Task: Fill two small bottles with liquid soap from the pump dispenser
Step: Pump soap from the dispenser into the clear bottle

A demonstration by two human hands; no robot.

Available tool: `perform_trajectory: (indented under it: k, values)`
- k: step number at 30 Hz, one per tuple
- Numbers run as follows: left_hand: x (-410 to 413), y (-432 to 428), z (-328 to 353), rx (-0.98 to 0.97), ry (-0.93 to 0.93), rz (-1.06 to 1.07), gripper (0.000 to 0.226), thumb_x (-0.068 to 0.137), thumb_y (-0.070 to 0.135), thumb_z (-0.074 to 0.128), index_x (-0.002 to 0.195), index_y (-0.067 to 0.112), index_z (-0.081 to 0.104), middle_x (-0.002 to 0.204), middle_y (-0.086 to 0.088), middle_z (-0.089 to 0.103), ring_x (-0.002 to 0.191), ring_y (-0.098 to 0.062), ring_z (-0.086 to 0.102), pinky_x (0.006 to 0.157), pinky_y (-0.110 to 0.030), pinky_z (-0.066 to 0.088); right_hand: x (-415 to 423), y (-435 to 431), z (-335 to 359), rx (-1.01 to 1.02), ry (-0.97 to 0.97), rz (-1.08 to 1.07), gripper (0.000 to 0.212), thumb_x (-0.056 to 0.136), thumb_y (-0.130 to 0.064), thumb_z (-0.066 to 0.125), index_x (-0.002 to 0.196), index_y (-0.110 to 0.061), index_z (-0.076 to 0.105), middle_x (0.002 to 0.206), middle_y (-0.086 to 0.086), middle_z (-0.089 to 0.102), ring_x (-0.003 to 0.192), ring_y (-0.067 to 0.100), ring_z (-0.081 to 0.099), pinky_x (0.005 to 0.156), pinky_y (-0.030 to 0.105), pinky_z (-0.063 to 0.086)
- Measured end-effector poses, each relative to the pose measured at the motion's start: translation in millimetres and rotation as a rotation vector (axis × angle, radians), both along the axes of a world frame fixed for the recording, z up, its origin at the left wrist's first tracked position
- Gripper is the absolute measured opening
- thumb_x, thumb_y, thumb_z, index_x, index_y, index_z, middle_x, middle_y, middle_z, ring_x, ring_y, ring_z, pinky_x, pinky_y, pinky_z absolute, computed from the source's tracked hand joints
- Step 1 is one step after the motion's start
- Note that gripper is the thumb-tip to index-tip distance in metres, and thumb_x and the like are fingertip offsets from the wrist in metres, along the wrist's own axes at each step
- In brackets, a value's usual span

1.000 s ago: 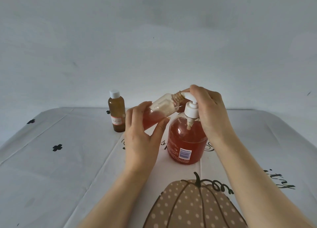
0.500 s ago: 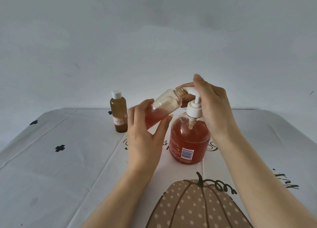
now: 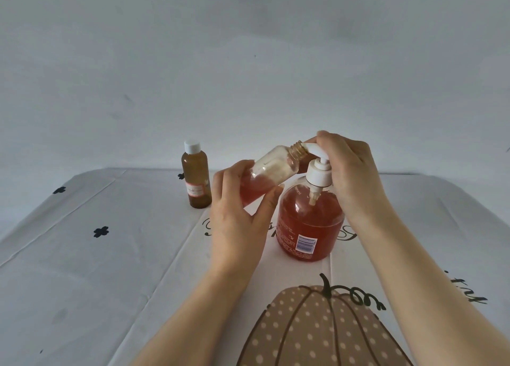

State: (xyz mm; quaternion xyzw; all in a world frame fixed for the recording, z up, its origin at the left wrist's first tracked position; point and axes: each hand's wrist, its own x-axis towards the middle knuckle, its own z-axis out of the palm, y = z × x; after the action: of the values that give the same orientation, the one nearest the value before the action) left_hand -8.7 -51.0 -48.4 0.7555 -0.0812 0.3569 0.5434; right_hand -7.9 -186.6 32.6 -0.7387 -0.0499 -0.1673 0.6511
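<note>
Here, tilted bottle [image 3: 271,170] at pump [image 3: 318,174].

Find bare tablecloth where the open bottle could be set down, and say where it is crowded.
Widest bare patch: the tablecloth left of the capped bottle and left forearm. Another lies right of the right forearm. Crowded: the centre, where the left hand holds the open bottle to the pump dispenser under the right hand.

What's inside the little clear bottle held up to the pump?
Reddish soap sits in the lower part of the tilted small clear bottle; the part near its open neck looks mostly empty. The left hand wraps its lower end, hiding the bottom.
</note>
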Motion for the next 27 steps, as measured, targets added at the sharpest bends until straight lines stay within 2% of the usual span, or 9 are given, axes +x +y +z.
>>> perform_trajectory:
  k: [3,5,8,11,13,16,19,22,27]
  values:
    - [1.2,0.7,-0.6,0.005,0.01,0.006,0.048,0.081,0.028,0.076,0.122,0.018,0.054,0.114,0.005,0.052,0.1,0.014,0.049,0.084,-0.005,0.042,-0.7,1.6,-3.2,-0.023,-0.009,-0.019,0.038,0.097,-0.017,0.044,0.081,0.014,0.06,0.066,0.03,0.058,0.047,0.027,0.05,0.046,0.03,0.042]
    - [0.7,1.0,-0.4,0.003,0.002,0.008,0.048,0.08,0.026,0.077,0.121,0.015,0.055,0.112,0.004,0.052,0.099,0.017,0.048,0.083,-0.002,0.04,-1.2,1.7,-3.1,-0.043,-0.005,-0.027,0.039,0.097,-0.018,0.043,0.078,0.012,0.06,0.069,0.031,0.06,0.046,0.027,0.049,0.048,0.032,0.043]
    - [-0.7,1.2,0.5,0.002,-0.013,0.011,0.048,0.08,0.027,0.076,0.122,0.015,0.055,0.112,0.003,0.053,0.1,0.017,0.048,0.083,-0.001,0.039,-1.7,0.7,1.7,-0.052,0.026,-0.001,0.039,0.098,-0.02,0.043,0.079,0.008,0.063,0.062,0.018,0.064,0.044,0.023,0.052,0.051,0.035,0.045]
    - [-0.6,-0.4,3.2,-0.004,-0.027,0.01,0.049,0.082,0.029,0.076,0.124,0.018,0.054,0.114,0.003,0.053,0.101,0.01,0.05,0.085,-0.008,0.044,-3.5,0.5,7.3,-0.006,0.025,0.002,0.038,0.1,-0.024,0.046,0.077,-0.001,0.065,0.057,0.001,0.064,0.05,0.014,0.059,0.046,0.029,0.047]
    - [-0.4,-0.7,4.4,-0.004,-0.041,0.011,0.049,0.082,0.027,0.076,0.124,0.016,0.054,0.114,0.002,0.053,0.1,0.011,0.05,0.084,-0.008,0.044,-4.3,1.5,7.7,0.004,0.0,-0.015,0.041,0.103,-0.029,0.046,0.083,-0.003,0.07,0.062,-0.003,0.069,0.059,0.007,0.066,0.049,0.02,0.049]
    - [-0.3,-1.3,3.5,0.0,-0.045,0.016,0.049,0.082,0.027,0.076,0.124,0.014,0.054,0.114,0.002,0.053,0.1,0.015,0.048,0.083,-0.004,0.041,-5.8,1.5,6.9,-0.017,-0.02,-0.015,0.044,0.105,-0.036,0.043,0.078,-0.019,0.073,0.065,-0.004,0.072,0.062,0.002,0.065,0.053,0.012,0.048]
    - [0.4,-1.4,3.2,-0.002,-0.042,0.019,0.049,0.082,0.029,0.076,0.124,0.015,0.054,0.115,0.003,0.053,0.102,0.016,0.046,0.083,-0.003,0.04,-6.2,2.8,8.7,-0.037,-0.01,-0.017,0.045,0.105,-0.038,0.043,0.077,-0.023,0.074,0.068,-0.002,0.073,0.067,0.006,0.067,0.061,0.017,0.051]
    - [1.5,-0.8,3.3,0.005,-0.037,0.032,0.049,0.082,0.029,0.076,0.124,0.014,0.055,0.115,0.002,0.053,0.101,0.019,0.045,0.082,-0.002,0.039,-4.8,4.8,9.2,-0.018,0.008,-0.018,0.041,0.104,-0.035,0.045,0.08,-0.019,0.074,0.067,0.0,0.072,0.071,0.019,0.07,0.062,0.029,0.053]
    - [2.3,-1.3,3.2,-0.01,-0.035,0.019,0.049,0.082,0.029,0.076,0.124,0.015,0.054,0.115,0.002,0.053,0.1,0.014,0.048,0.083,-0.005,0.042,-6.0,3.8,10.2,0.03,0.019,-0.001,0.038,0.101,-0.023,0.045,0.08,-0.008,0.071,0.066,0.001,0.07,0.063,0.011,0.064,0.048,0.02,0.048]
